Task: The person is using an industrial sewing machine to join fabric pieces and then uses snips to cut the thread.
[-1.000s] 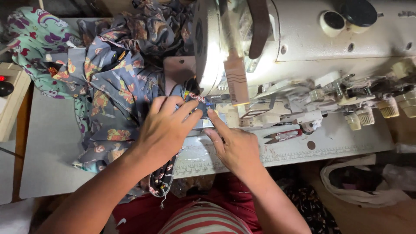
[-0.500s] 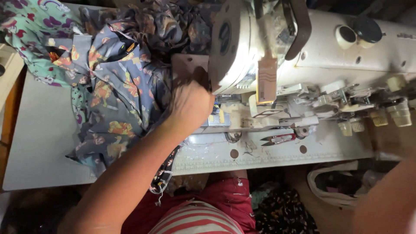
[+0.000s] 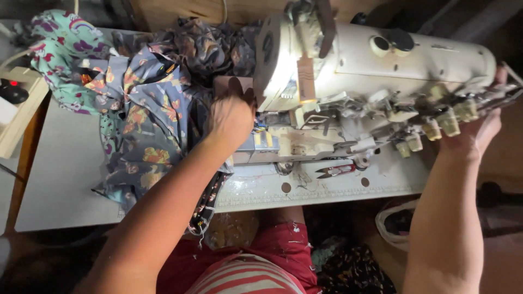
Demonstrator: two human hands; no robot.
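A cream industrial sewing machine (image 3: 381,71) lies across the white table (image 3: 60,179). My left hand (image 3: 230,118) is curled on dark printed fabric (image 3: 147,130) right beside the needle area, under the machine's head. My right hand (image 3: 482,128) is far out at the machine's right end, fingers spread against it near the handwheel, which is mostly hidden. Whether it grips anything there I cannot tell.
A teal patterned cloth (image 3: 60,49) lies at the far left behind the dark fabric. Small snips (image 3: 335,171) rest on the table front. A wooden box (image 3: 19,109) with a black switch stands at the left edge. A white bag (image 3: 395,223) hangs below the table.
My right hand left the fabric by the needle and swung out to the machine's right end. My left hand stayed on the fabric and slid closer to the machine head.
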